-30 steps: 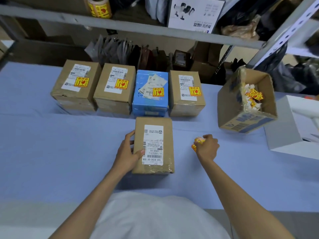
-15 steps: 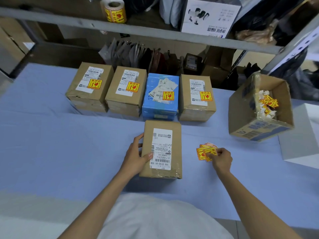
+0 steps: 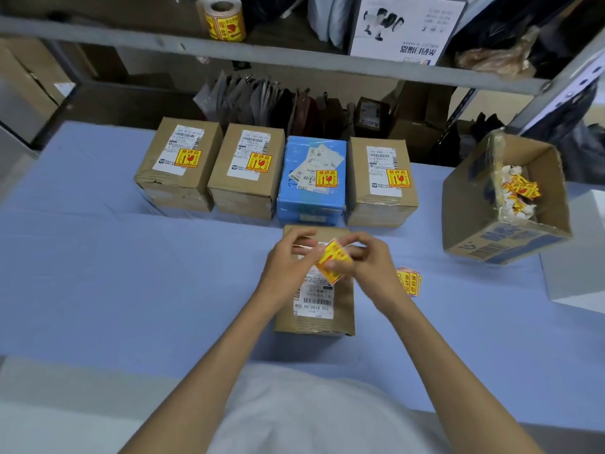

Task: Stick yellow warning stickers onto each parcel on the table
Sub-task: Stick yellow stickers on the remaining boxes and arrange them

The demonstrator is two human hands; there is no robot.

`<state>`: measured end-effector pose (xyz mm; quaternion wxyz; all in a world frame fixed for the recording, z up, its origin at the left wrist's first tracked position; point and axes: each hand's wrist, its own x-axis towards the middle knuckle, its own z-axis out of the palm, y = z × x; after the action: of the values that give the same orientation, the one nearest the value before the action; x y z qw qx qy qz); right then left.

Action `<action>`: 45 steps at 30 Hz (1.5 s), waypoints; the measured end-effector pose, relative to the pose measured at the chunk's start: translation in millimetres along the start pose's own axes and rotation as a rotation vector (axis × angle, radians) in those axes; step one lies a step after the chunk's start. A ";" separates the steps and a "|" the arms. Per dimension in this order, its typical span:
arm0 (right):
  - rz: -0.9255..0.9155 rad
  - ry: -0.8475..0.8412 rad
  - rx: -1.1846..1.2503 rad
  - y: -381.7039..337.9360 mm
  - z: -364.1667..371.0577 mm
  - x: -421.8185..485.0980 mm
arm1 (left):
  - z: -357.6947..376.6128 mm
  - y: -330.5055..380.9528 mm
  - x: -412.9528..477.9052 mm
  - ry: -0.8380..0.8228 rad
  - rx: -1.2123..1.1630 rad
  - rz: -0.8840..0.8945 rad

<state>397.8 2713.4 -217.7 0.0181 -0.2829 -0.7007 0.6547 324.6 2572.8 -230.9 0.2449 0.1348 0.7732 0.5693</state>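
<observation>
Head view: tilted open carton (image 3: 466, 204) with yellow stickers (image 3: 522, 189) inside.

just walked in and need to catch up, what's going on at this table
A person is labelling parcels. Their left hand and right hand both pinch a yellow warning sticker above the nearest brown parcel, which has no sticker yet. The back row of parcels, three brown and one blue, each carry one. A small pile of spare stickers lies on the blue table beside the right hand.
</observation>
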 end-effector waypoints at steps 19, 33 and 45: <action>0.060 0.112 0.294 8.3 32.2 -11.4 | -8.5 -18.4 -7.0 0.032 -0.326 -0.168; 0.111 0.212 0.318 13.7 29.9 -12.1 | -8.3 -19.9 -10.1 -0.102 -0.325 -0.180; -0.194 0.412 -0.254 22.8 32.0 -12.8 | -7.7 -21.8 -8.3 -0.069 -0.308 -0.173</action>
<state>404.4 2678.6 -239.0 0.1873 -0.3418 -0.7826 0.4854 329.0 2555.6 -247.9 0.3369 0.0481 0.6766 0.6530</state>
